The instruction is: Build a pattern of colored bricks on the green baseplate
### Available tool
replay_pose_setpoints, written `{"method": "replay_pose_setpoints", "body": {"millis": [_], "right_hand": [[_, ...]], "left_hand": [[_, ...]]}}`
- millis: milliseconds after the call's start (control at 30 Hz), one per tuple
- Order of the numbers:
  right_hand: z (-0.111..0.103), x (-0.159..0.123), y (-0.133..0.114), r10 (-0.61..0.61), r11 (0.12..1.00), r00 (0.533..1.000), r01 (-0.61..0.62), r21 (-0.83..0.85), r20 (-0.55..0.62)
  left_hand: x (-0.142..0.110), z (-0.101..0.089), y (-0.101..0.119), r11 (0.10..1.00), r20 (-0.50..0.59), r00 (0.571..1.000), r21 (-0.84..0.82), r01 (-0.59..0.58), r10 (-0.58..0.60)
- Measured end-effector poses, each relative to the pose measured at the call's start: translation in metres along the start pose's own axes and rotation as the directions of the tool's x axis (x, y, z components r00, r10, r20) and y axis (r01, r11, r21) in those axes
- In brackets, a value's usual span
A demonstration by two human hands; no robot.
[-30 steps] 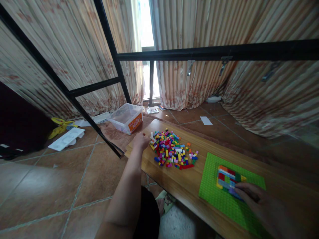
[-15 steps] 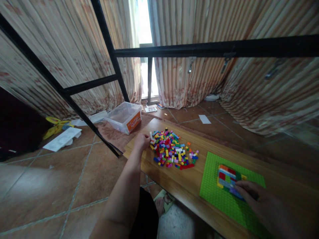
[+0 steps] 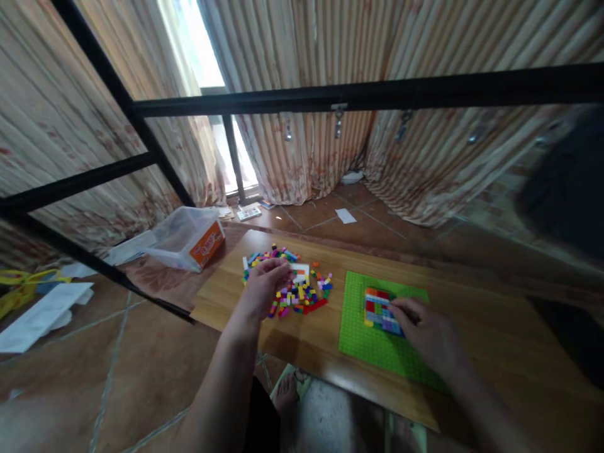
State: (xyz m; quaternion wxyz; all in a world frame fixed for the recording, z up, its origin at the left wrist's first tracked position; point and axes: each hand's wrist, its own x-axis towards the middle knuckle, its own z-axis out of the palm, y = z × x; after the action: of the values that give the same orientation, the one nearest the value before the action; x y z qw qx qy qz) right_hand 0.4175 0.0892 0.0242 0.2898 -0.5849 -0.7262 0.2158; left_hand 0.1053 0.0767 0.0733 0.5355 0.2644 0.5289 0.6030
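Note:
My left hand [image 3: 262, 287] is over the pile of small coloured bricks [image 3: 292, 286] on the wooden table [image 3: 302, 340], its fingers pinched on a white brick [image 3: 299, 270]. My right hand [image 3: 427, 330] rests on the green baseplate [image 3: 363, 333], fingers bent and touching the right edge of a patch of red, blue, orange and purple bricks [image 3: 379, 311] built on it. Motion blur softens both hands.
A clear plastic box with an orange label [image 3: 186, 237] lies on the tiled floor left of the table. White papers [image 3: 38, 308] and a yellow object [image 3: 19, 280] lie at far left. A black metal frame [image 3: 330, 97] crosses overhead, with curtains behind. My foot [image 3: 285, 393] shows below the table.
The view swung right. My left hand moved from the pile's far left edge onto the pile and now pinches a white brick. My right hand stays at the built patch.

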Motion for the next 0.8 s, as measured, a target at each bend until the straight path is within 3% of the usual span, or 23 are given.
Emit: {"method": "replay_pose_setpoints", "body": {"millis": [67,133,200,333,467,567,633,700,800], "right_hand": [[0.004,-0.002,-0.016,0.044,0.975,0.997,-0.029,0.221,-0.063],[0.009,-0.003,-0.029,0.079,0.882,0.996,-0.055,0.468,-0.031],[0.014,-0.003,-0.038,0.091,0.788,0.995,-0.089,0.609,0.027],[0.016,0.001,-0.040,0.151,0.696,0.989,-0.109,0.710,0.004],[0.008,0.005,-0.031,0.201,0.657,0.979,-0.115,0.745,-0.027],[0.002,0.005,-0.024,0.203,0.667,0.979,-0.126,0.735,-0.017],[0.001,0.003,-0.021,0.152,0.700,0.988,-0.125,0.703,0.024],[0.001,0.001,-0.020,0.092,0.727,0.993,-0.118,0.676,0.074],[0.002,-0.002,-0.022,0.064,0.738,0.994,-0.110,0.666,0.093]], "left_hand": [[-0.012,0.037,-0.018,0.984,0.105,0.989,-0.137,0.117,-0.103],[-0.025,0.067,-0.034,0.947,0.160,0.973,-0.246,0.204,-0.168],[-0.034,0.088,-0.046,0.907,0.188,0.960,-0.331,0.261,-0.208],[-0.041,0.110,-0.058,0.869,0.223,0.943,-0.378,0.319,-0.249],[-0.042,0.121,-0.068,0.884,0.289,0.907,-0.267,0.384,-0.306],[-0.041,0.128,-0.076,0.959,0.297,0.928,-0.097,0.265,-0.226],[-0.039,0.131,-0.080,0.997,0.311,0.947,0.017,0.077,-0.079],[-0.036,0.132,-0.083,0.991,0.354,0.934,0.105,-0.082,0.039],[-0.034,0.133,-0.085,0.977,0.382,0.921,0.159,-0.141,0.071]]}}
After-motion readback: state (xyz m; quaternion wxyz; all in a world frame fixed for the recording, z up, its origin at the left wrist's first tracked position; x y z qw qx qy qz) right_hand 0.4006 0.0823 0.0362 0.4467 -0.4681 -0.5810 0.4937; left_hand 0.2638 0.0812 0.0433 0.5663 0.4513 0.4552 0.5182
